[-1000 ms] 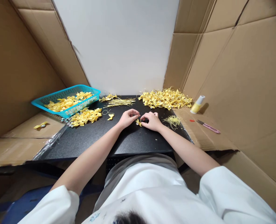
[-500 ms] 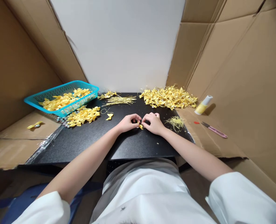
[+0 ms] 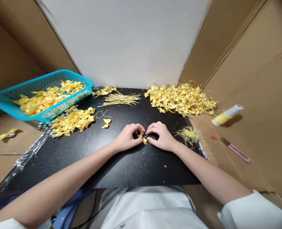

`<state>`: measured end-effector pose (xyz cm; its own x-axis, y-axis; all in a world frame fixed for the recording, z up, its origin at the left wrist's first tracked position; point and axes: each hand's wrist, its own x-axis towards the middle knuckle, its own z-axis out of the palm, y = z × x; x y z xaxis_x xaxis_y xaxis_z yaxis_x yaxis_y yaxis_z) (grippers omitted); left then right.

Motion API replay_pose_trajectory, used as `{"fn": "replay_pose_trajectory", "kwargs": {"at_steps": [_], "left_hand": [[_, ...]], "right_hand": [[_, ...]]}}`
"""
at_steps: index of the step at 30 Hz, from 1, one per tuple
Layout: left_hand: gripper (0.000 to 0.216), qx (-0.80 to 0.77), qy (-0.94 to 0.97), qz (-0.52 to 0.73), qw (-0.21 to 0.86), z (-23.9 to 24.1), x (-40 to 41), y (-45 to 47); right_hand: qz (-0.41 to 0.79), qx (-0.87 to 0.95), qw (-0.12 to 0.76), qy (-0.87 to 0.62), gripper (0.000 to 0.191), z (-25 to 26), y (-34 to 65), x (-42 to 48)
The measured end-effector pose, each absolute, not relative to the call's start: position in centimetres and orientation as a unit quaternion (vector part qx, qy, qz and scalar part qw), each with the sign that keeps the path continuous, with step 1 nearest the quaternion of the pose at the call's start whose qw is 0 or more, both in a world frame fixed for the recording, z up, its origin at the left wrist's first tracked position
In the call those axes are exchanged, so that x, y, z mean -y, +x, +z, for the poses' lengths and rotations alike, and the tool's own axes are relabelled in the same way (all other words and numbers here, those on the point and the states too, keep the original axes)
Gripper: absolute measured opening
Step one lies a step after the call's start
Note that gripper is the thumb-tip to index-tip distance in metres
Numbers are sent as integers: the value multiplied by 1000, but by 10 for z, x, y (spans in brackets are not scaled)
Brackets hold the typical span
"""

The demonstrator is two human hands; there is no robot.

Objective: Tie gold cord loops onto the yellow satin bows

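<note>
A small yellow ribbon bow [image 3: 144, 141] is pinched between the thumb and fingers of my left hand [image 3: 128, 138], low over the black table. Close on its right, my right hand [image 3: 163, 136] has its thumb and index finger curled around a thin gold cord [image 3: 152, 136] that runs from the bow. The exact grip on the cord is partly hidden by the fingers. To the left of my hands lies a single yellow bow [image 3: 106, 123], with a loose curled cord [image 3: 102, 114] just behind it.
Yellow bows fill a turquoise basket [image 3: 14, 83] at left; a bow pile [image 3: 74, 120] lies beside it. Straight gold cords [image 3: 122, 99] lie at the back, finished-looking bows [image 3: 181, 98] back right. Cord scraps [image 3: 189, 135], pink-handled snips [image 3: 237, 151] and a yellow-white spool [image 3: 227, 115] are at right.
The view has tilted down and come closer. My hands have drawn slightly apart, and the gold cord now shows between them beside the bow.
</note>
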<state>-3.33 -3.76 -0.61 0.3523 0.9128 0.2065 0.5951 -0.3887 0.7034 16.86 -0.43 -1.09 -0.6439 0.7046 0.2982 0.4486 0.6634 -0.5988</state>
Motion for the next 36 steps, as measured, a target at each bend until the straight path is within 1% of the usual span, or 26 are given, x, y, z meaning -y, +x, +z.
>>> {"fn": "replay_pose_trajectory", "kwargs": {"at_steps": [3, 7, 12, 16, 20, 23, 26, 31, 36], "left_hand": [[11, -494, 769, 302, 270, -4, 40, -32], [8, -500, 774, 273, 275, -2, 41, -33], [11, -480, 785, 257, 296, -3, 44, -36], [14, -477, 780, 252, 317, 1, 45, -36], [10, -468, 769, 255, 354, 5, 43, -36], [16, -476, 762, 258, 355, 5, 42, -36], [16, -474, 764, 258, 353, 2, 42, -35], [13, -460, 737, 308, 388, 2, 43, -36], [10, -451, 689, 347, 448, 8, 46, -37]], "right_hand": [[224, 888, 239, -323, 2, -10, 168, 7], [228, 883, 233, -338, 8, -9, 168, 8], [227, 884, 223, -343, 9, -6, 169, 12], [244, 880, 232, -336, 10, -2, 168, 15], [266, 873, 240, -331, 11, -1, 166, 17], [278, 868, 248, -329, 11, -1, 165, 18], [288, 860, 264, -328, 11, -2, 163, 18], [290, 852, 291, -324, 14, 0, 162, 15], [288, 854, 287, -324, 17, 0, 163, 14]]}}
